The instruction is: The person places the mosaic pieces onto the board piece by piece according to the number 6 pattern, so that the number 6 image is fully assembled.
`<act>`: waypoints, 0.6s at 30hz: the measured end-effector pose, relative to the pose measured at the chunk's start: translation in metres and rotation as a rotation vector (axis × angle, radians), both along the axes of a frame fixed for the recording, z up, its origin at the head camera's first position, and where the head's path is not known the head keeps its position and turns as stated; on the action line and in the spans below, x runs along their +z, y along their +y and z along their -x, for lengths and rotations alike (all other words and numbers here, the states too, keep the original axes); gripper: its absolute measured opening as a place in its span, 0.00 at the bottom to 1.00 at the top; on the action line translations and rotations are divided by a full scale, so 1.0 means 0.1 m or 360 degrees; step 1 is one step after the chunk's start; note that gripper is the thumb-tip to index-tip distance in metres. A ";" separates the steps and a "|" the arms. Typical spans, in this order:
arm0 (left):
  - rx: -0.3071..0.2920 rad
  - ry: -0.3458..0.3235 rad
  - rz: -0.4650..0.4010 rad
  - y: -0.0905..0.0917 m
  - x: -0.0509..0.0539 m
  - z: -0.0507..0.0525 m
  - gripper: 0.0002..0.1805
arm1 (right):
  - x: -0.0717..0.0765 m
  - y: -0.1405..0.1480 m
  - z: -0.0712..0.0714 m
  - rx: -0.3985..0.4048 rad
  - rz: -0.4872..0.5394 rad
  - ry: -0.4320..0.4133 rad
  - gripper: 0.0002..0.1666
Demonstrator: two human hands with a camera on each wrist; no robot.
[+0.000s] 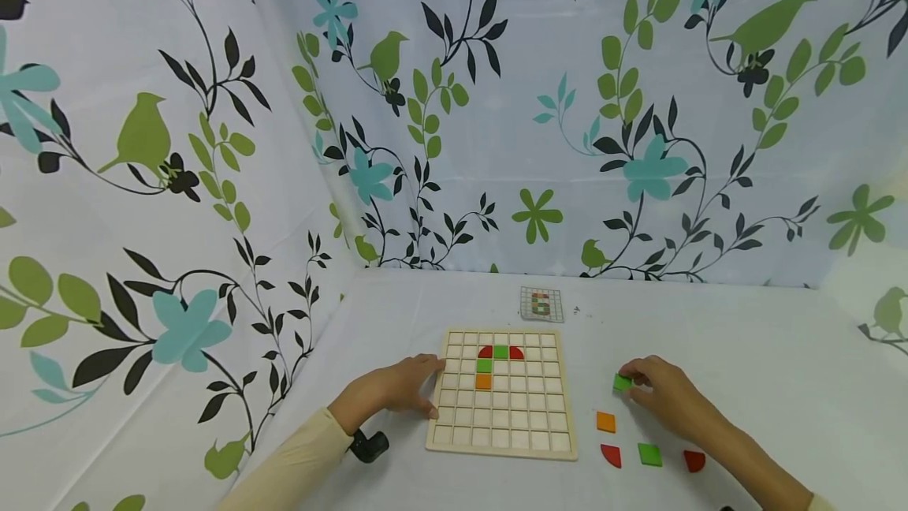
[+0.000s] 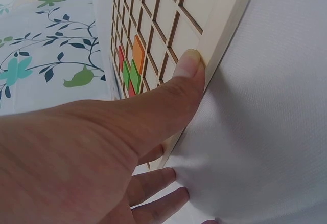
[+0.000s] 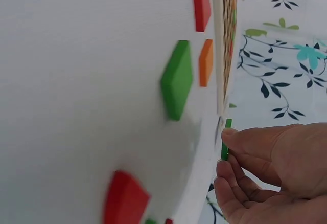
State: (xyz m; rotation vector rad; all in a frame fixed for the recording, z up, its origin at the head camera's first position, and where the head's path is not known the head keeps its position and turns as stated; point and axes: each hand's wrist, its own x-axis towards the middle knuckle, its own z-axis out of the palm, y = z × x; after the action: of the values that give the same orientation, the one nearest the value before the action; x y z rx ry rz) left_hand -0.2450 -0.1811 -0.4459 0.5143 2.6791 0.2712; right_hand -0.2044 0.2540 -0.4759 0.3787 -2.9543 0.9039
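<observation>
A wooden grid board lies on the white cloth. My left hand rests against its left edge, with thumb and fingers spread apart along it; in the left wrist view the thumb touches the rim. Set in the board's cells are two red quarter-round tiles, two green square tiles and an orange square tile. To the right of the board, my right hand pinches a green square tile between thumb and fingertips, held on edge in the right wrist view.
Loose on the cloth near my right hand are an orange square tile, a green square tile and red quarter-round tiles. A small pattern card lies behind the board. Printed curtains hang at the back and left.
</observation>
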 end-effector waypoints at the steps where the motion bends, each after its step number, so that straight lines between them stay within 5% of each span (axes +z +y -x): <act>1: 0.0003 0.0000 0.0000 0.00 0.00 0.00 0.49 | 0.02 -0.03 0.01 0.0008 -0.0003 0.0008 0.17; 10: 0.0016 0.0007 -0.0005 0.00 -0.01 0.01 0.49 | 0.17 -0.35 0.14 0.0081 0.0006 0.0050 0.16; 18: 0.0018 0.0006 -0.0001 -0.01 -0.03 0.03 0.49 | 0.15 -0.63 0.26 0.0149 0.0024 0.0046 0.15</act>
State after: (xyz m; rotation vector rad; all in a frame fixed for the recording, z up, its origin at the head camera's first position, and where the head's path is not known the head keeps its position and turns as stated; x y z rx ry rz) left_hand -0.2476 -0.1820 -0.4492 0.5007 2.6865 0.2743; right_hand -0.2303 0.1912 -0.4611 0.5290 -2.9236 0.9212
